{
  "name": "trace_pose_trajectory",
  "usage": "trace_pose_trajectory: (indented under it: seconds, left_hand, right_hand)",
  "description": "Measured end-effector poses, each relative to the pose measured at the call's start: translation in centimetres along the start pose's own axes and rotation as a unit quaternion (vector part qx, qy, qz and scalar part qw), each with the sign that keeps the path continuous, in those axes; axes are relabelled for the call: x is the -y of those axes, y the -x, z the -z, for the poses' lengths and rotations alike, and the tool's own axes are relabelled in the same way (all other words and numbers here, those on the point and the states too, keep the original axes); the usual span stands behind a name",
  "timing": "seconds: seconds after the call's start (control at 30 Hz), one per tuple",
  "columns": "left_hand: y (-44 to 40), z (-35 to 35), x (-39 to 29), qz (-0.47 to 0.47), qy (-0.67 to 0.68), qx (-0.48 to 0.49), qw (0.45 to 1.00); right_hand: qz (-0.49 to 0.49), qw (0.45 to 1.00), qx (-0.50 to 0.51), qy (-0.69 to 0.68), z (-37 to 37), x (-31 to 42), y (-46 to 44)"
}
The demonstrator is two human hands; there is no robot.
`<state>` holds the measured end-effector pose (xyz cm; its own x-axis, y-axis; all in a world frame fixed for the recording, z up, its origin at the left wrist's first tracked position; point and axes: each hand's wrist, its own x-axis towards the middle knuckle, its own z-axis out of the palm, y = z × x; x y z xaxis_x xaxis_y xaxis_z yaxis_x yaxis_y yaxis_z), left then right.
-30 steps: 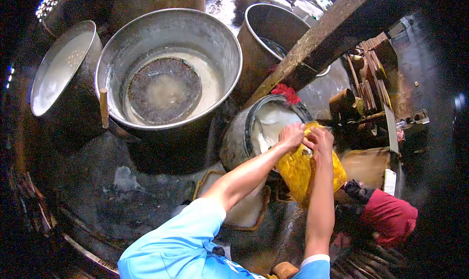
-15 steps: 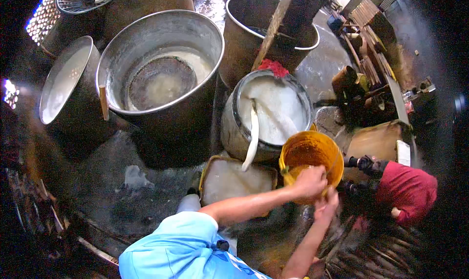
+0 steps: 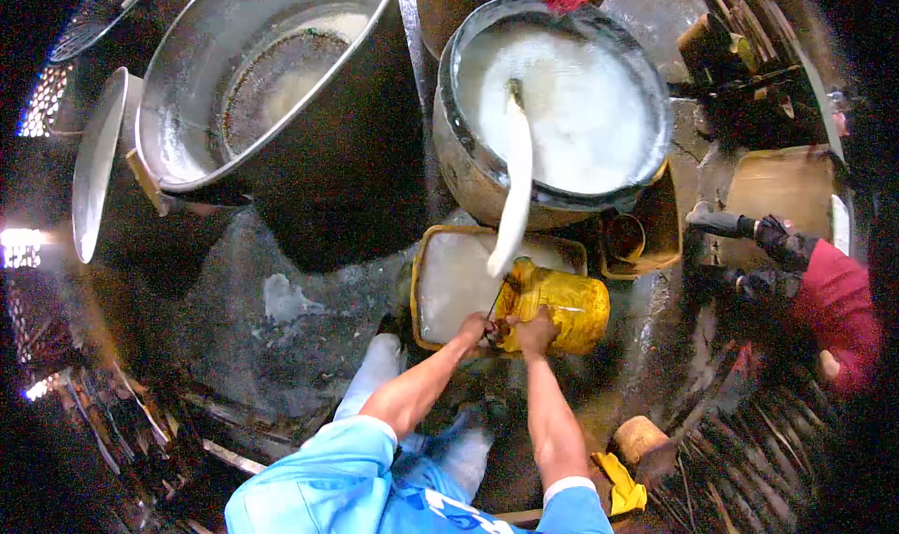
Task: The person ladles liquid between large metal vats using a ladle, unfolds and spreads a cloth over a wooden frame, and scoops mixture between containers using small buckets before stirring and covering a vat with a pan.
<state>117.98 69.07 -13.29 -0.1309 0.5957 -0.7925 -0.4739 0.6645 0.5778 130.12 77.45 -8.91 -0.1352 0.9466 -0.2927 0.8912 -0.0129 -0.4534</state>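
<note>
A yellow bucket lies tipped on its side over the right part of a rectangular tub, its mouth turned left. My left hand is closed on the bucket's thin handle at the mouth. Near the rim, my right hand grips the bucket's near side. Cloudy pale liquid fills the tub. Above it, a long white curved piece hangs over the rim of a round drum holding white, frothy liquid. What is inside the bucket is hidden.
A large metal vat stands at the upper left beside a tilted pan. Another tub sits right of the drum. A person in a red top is at the right. Firewood lies lower right, near a yellow cloth.
The bucket has gone from upright, right of the tub, to tipped on its side over it. Both hands have moved left with it, and the view has shifted closer to the drum.
</note>
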Motion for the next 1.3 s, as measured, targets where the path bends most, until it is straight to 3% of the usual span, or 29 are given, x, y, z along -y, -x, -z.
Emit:
trace_pose_trajectory:
  seconds: [0.1, 0.17, 0.27, 0.37, 0.47, 0.57, 0.67, 0.77, 0.8, 0.83, 0.93, 1.0, 1.07, 1.13, 1.23, 1.3]
  left_hand:
    - [-4.2, 2.7, 3.3, 0.024, 0.119, 0.041, 0.992]
    - [-8.2, 4.7, 6.5, 0.063, 0.212, 0.068, 0.973]
    - [-11.3, 7.0, 8.4, 0.138, 0.043, -0.002, 0.989]
    - [-13.3, 8.6, 9.8, 0.098, 0.019, 0.063, 0.993]
    - [-14.4, 8.6, 11.1, 0.191, 0.035, -0.010, 0.981]
    - [-16.7, 10.6, 13.9, 0.115, 0.009, 0.027, 0.993]
    - [-18.1, 12.2, 14.8, 0.110, 0.017, -0.017, 0.994]
    - [-16.8, 12.9, 10.8, 0.078, -0.124, -0.020, 0.989]
    - [-15.9, 12.3, 10.3, 0.071, -0.037, -0.063, 0.995]
    - [-15.1, 11.6, 9.6, 0.023, -0.104, -0.056, 0.993]
    - [-13.0, 8.7, 9.0, -0.048, -0.224, -0.047, 0.972]
    - [-10.2, 4.6, 6.2, 0.005, -0.202, -0.061, 0.977]
    - [-8.0, 2.5, 4.6, -0.020, -0.262, -0.057, 0.963]
    - [-6.7, -0.2, 4.7, -0.034, -0.290, -0.012, 0.956]
    - [-3.9, -3.7, 4.6, -0.143, -0.401, 0.013, 0.905]
    - [1.6, -6.3, -0.9, -0.126, -0.435, 0.024, 0.891]
  right_hand:
    - [-0.125, 0.974, 0.175, 0.074, -7.2, -0.9, -2.4]
    - [-0.127, 0.973, 0.179, 0.077, -12.7, -2.7, -3.6]
    - [-0.124, 0.974, 0.163, 0.101, -17.7, -4.3, -3.6]
    - [-0.111, 0.979, 0.130, 0.109, -20.7, -4.6, -4.0]
    - [-0.104, 0.983, 0.113, 0.103, -22.5, -4.3, -4.2]
    - [-0.098, 0.986, 0.109, 0.083, -23.5, -3.9, -5.0]
    - [-0.099, 0.988, 0.108, 0.050, -24.2, -3.8, -5.5]
    - [-0.097, 0.990, 0.097, -0.025, -24.4, -5.4, -5.2]
    - [-0.097, 0.989, 0.088, -0.066, -24.4, -6.8, -5.0]
    - [-0.102, 0.985, 0.084, -0.115, -24.0, -8.3, -4.8]
    - [-0.150, 0.950, 0.069, -0.265, -23.1, -13.9, -4.0]
    - [-0.193, 0.907, 0.059, -0.368, -23.0, -18.2, -3.3]
    - [-0.238, 0.841, 0.063, -0.482, -22.9, -22.0, -2.5]
    - [-0.331, 0.807, 0.123, -0.473, -16.2, -20.7, -0.5]
    - [-0.322, 0.699, 0.150, -0.620, -10.0, -19.5, 3.6]
    - [-0.302, 0.701, 0.140, -0.631, -6.2, -18.5, 6.4]
